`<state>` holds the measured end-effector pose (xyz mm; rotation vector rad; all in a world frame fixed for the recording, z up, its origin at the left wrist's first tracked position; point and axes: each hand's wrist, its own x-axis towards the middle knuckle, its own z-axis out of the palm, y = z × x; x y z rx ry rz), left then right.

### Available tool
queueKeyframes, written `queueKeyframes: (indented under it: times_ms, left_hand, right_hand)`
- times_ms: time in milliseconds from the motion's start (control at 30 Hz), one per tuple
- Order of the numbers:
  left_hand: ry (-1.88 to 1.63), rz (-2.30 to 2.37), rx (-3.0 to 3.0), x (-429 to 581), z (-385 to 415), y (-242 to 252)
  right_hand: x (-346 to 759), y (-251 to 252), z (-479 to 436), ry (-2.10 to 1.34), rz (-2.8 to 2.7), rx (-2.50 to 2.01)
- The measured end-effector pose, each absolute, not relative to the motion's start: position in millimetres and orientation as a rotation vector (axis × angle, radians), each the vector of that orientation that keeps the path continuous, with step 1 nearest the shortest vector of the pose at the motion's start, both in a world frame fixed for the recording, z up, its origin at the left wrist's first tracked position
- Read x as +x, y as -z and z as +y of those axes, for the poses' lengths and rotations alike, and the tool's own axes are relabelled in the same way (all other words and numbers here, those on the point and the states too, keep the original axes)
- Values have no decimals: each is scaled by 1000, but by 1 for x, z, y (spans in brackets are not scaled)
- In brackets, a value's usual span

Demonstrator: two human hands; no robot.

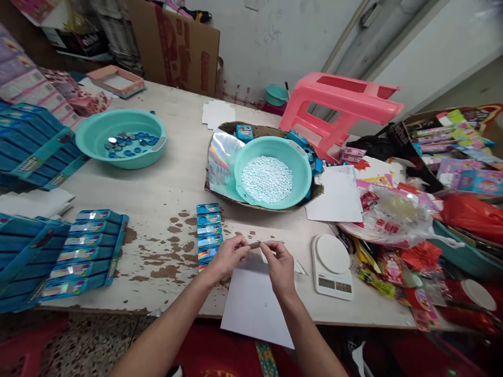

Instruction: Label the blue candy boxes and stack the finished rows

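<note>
My left hand (231, 255) and my right hand (280, 262) pinch the two ends of a small thin greyish-brown piece (255, 244); its exact kind I cannot make out. Below the hands a sheet of white paper (255, 306) lies over the table's front edge. Just left of my left hand is a row of small blue boxes (209, 230) with shiny fronts, partly hidden by that hand. Beyond the hands, a teal basin (304, 173) of small white tablets (267, 179) rests in a cut-down cardboard box (212, 180).
At right stand a white kitchen scale (333, 262) and a pile of packaged sweets (389, 262). A second teal basin (121, 118) holds blue and silver discs (131, 144). Stacked blue boxes (84, 251) fill the left side. A pink stool (338, 104) is at the back.
</note>
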<state>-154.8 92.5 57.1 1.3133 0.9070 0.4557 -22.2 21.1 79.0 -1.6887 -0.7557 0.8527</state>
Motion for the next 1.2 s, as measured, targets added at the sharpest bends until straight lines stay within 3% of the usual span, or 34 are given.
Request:
queueKeyframes:
  times_ms: [233, 400, 533, 700, 1000, 1200]
  left_hand:
    - [-521, 1287, 1437, -250, 138, -56]
    - [-592, 1373, 1433, -289, 174, -59]
    - [-797, 1239, 1325, -283, 169, -70]
    - [-671, 894, 1195, -262, 160, -73]
    - [-579, 1132, 1248, -280, 174, -45]
    - [-465, 1361, 1430, -283, 181, -39]
  right_hand:
    - [-90, -47, 98, -735, -840, -1691]
    - [-109, -48, 132, -925, -842, -1560]
    - [-111, -78, 120, -1083, -814, -1419]
    - [-110, -98, 106, -1135, -811, -1394]
    - [-128, -39, 132, -737, -930, -1666]
    - [-135, -18, 138, -649, -973, -1786]
